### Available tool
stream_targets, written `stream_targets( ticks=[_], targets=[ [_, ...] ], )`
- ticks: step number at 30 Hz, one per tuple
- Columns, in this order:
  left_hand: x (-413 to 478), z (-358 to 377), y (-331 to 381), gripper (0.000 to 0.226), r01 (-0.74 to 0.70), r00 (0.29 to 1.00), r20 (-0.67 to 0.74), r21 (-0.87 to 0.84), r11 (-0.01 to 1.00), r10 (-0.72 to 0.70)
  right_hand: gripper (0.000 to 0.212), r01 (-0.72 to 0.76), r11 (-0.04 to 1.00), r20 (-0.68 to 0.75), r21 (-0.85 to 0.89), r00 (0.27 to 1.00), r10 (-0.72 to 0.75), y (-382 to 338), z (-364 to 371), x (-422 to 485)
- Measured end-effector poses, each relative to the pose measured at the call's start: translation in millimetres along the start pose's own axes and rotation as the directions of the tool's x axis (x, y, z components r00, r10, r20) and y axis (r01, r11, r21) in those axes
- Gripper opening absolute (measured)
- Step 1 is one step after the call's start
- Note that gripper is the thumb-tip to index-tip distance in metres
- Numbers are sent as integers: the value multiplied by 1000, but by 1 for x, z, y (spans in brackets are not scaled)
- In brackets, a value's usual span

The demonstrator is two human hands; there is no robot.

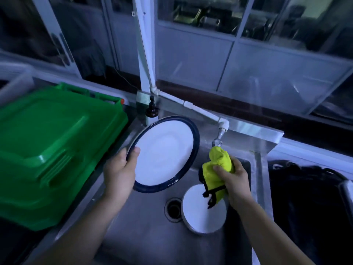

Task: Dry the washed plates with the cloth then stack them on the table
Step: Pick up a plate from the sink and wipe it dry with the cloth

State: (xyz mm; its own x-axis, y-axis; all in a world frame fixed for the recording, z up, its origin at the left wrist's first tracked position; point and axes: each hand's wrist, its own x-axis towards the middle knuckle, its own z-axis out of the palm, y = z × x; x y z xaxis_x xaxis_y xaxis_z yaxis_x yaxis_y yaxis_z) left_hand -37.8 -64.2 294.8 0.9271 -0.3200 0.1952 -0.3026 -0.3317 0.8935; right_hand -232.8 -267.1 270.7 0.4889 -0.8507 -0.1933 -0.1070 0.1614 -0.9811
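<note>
My left hand grips the left rim of a white plate with a dark blue edge, holding it tilted above the steel sink. To its right, my right hand is closed around a bunched yellow cloth with black trim; the cloth is apart from the held plate. Under the cloth, a second white plate lies in the sink basin beside the drain.
A large green plastic crate stands on the counter at the left. A white pipe ends in a tap above the sink, with a dark soap dispenser behind. Dark fabric fills the space on the right. Glass panels line the back.
</note>
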Motion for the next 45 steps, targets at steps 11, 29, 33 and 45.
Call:
stream_targets(
  ticks=[11, 29, 33, 45],
  targets=[
    [-31, -48, 130, 28, -263, 964, -111, -341, 903, 239, 44, 117, 917, 200, 382, 958, -205, -110, -6, -22],
    [27, -73, 172, 51, -239, 880, 228, -547, 802, 418, 35, 329, 777, -87, 536, 937, -337, -189, 7, -59],
    [42, -75, 157, 49, -99, 788, 406, -659, 745, 463, 17, 219, 813, -104, 539, 976, -193, -186, 20, -63],
    [12, -57, 143, 36, 510, 841, 538, -749, 423, -60, 53, 448, 687, -418, -571, 562, -714, -186, 52, -86]
  ],
)
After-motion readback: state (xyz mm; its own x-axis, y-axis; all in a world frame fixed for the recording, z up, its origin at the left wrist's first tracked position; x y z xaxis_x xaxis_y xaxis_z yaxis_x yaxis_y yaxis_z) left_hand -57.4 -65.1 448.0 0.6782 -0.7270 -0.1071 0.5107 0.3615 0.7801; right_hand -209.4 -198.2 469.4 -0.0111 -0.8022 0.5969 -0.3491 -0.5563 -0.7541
